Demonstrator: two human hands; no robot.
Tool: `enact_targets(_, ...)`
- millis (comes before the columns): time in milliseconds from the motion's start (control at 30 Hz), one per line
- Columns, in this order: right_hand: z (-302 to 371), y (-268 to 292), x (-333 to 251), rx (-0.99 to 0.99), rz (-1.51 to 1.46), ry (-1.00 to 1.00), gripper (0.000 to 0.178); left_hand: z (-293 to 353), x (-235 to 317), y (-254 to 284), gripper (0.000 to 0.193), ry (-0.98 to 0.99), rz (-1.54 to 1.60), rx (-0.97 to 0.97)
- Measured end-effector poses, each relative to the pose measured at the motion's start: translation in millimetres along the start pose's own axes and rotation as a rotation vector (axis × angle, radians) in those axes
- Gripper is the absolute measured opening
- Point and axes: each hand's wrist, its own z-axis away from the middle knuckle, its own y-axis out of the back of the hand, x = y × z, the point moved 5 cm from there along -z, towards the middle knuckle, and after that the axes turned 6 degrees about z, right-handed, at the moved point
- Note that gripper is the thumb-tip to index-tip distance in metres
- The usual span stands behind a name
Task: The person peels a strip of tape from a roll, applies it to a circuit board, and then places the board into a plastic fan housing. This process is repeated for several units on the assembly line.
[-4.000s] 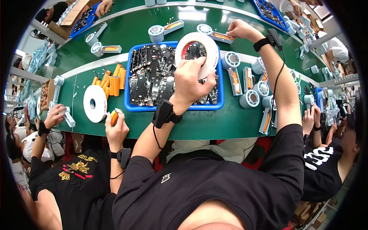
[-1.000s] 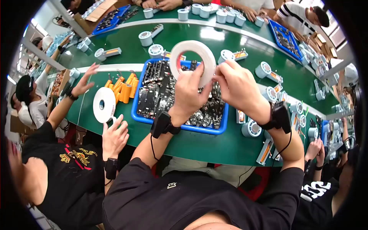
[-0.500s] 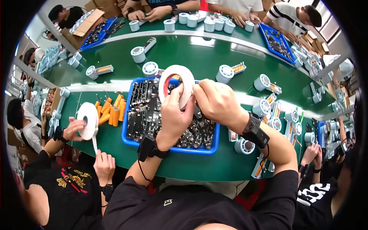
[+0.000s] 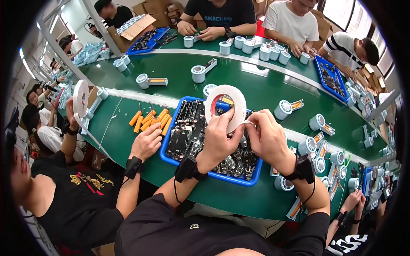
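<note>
Head view, single entry. Left hand [image 4: 220,141]: fingers closed on the lower rim of the white roll [image 4: 239,104], one reaching into its hole, thumb pressed outside. Right hand [image 4: 271,138]: thumb and forefinger nearly together at the roll's right edge, with what looks like a short white tape end [image 4: 246,122] between them; how firm the pinch is, cannot tell. Roll: tilted, held up in front of the blue tray [image 4: 244,184], which stands on the green table [image 4: 222,200] heaped with loose black boards [image 4: 181,143]. Likely faults, by judgement: tape end slips from the right fingers and sticks back to the roll, cause, a shallow pinch on a narrow strip; strip tears short or skews, cause, a sideways pull; roll twists or drops among the boards, cause, a grip on one side of the ring only; strip touches the boards and picks some up, cause, work done right over the tray. Left of tray: orange cells [image 4: 149,117], a neighbour's hand [image 4: 147,141] beside them; further left, a neighbour's roll [image 4: 80,98], its strip [image 4: 101,147] trailing down, could snag on a passing arm. Right of tray: pale blue units [image 4: 307,146], crowded near the right forearm; a wide elbow swing could knock them, and the wrist cable [image 4: 314,192] could catch.
</note>
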Motion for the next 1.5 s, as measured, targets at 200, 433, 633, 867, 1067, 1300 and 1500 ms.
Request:
enact_targets(200, 1.9, 6.1, -9.8, -0.155, 0.031, -0.098, 0.009, 6.2, 9.2, 5.5, 0.05, -0.202, -0.003, -0.013)
enact_targets(433, 10.8, 59.6, 146.4, 0.172, -0.188, -0.624, 0.009, 17.2, 23.1, 3.7, 0.051, -0.397, -0.024, 0.088)
enact_targets(633, -9.1, 100.3, 263.5, -0.257, 0.109, -0.268, 0.017, 14.7, -0.4, -5.8, 0.049, -0.272, -0.143, -0.016)
enact_targets(867, 45.2, 144.5, 337.4, -0.533, 0.464, -0.729, 0.019, 11.3, -1.4, -17.5, 0.044, -0.229, -0.073, -0.056)
enact_targets(1067, 55.7, 175.4, 347.6, -0.411, 0.436, -0.903, 0.013, 16.6, -4.3, -12.2, 0.043, -0.142, -0.087, -0.103)
enact_targets(1300, 59.1, 152.2, 353.4, -0.7, 0.211, -0.933, 0.011, 14.5, -9.3, -17.7, 0.04, -0.121, -0.072, -0.112)
enact_targets(1500, 66.5, 159.6, 377.4, -0.728, 0.354, -0.763, 0.006, 13.9, -11.2, -22.2, 0.04, -0.086, -0.056, -0.137)
